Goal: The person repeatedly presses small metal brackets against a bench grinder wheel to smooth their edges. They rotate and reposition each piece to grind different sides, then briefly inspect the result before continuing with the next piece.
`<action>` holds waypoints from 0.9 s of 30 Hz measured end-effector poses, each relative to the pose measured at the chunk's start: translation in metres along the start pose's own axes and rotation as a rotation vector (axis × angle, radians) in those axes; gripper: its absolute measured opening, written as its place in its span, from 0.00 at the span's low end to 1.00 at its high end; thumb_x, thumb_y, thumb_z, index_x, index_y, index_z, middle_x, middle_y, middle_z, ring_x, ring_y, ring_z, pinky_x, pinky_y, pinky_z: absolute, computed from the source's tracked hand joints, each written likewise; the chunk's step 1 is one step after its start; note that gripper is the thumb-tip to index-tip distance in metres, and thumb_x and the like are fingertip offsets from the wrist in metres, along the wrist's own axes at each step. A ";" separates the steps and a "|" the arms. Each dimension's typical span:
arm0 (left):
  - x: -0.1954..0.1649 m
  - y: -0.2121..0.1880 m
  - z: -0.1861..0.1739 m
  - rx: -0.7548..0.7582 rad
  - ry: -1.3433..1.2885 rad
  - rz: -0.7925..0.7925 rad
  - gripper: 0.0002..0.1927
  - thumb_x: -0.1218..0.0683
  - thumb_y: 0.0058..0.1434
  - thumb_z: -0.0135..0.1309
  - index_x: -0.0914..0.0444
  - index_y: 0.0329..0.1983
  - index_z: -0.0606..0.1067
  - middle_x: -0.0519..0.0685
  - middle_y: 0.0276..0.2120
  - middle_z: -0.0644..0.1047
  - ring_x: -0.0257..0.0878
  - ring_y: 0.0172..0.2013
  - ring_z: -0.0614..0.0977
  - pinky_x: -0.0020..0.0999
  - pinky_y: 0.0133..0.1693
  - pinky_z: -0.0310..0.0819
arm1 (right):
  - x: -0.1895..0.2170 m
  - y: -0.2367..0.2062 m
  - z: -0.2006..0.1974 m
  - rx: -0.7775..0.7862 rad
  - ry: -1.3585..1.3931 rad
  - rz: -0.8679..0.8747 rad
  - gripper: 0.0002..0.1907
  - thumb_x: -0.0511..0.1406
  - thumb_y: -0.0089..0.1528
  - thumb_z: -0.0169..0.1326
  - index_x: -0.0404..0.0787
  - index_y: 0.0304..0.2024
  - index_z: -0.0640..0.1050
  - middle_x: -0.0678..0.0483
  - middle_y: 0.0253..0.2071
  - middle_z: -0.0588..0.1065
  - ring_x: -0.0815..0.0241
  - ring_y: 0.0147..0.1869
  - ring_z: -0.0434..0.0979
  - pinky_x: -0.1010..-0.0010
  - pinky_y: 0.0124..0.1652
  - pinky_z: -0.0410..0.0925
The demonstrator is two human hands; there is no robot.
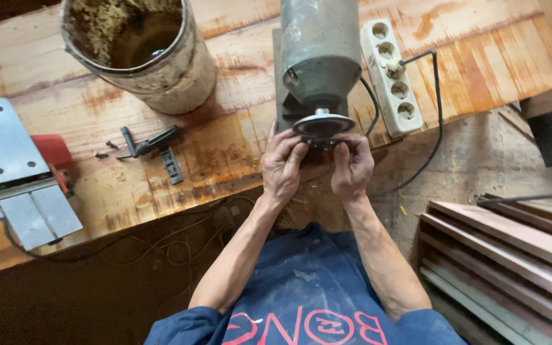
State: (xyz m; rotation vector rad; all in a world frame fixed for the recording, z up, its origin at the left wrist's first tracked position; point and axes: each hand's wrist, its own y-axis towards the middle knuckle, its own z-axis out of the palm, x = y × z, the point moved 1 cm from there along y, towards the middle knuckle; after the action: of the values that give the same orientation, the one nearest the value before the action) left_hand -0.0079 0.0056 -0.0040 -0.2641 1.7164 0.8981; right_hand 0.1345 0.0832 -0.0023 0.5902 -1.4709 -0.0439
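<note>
A grey motor (319, 54) stands at the front edge of the wooden bench (237, 140), with a round metal disc (322, 122) on its shaft facing me. My left hand (282, 167) and my right hand (352, 167) are raised together just under the disc. Between their fingertips they pinch a small dark part (322, 142) pressed against the disc's lower rim. What the part is stays hidden by my fingers.
A dirty bucket (142, 51) stands at the back left. A white power strip (392, 76) with a plugged black cable lies right of the motor. A power planer (14, 172) rests at left, small dark tools (151, 144) beside it. Stacked wooden boards (512, 255) lie low right.
</note>
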 end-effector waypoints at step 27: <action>0.029 -0.016 -0.230 -0.374 -0.388 -0.452 0.11 0.53 0.69 0.57 0.66 0.46 0.80 0.40 0.34 0.79 0.24 0.30 0.72 0.20 0.32 0.67 | 0.074 0.199 0.374 0.909 -1.148 0.146 0.12 0.29 0.67 0.45 0.34 0.44 0.81 0.45 0.39 0.81 0.51 0.44 0.86 0.56 0.43 0.79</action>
State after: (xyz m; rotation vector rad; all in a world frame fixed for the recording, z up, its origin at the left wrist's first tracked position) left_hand -0.1763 -0.1541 -0.0177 -0.6535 1.0635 0.8560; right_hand -0.2714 0.0970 0.1394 1.3072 -2.6642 0.5046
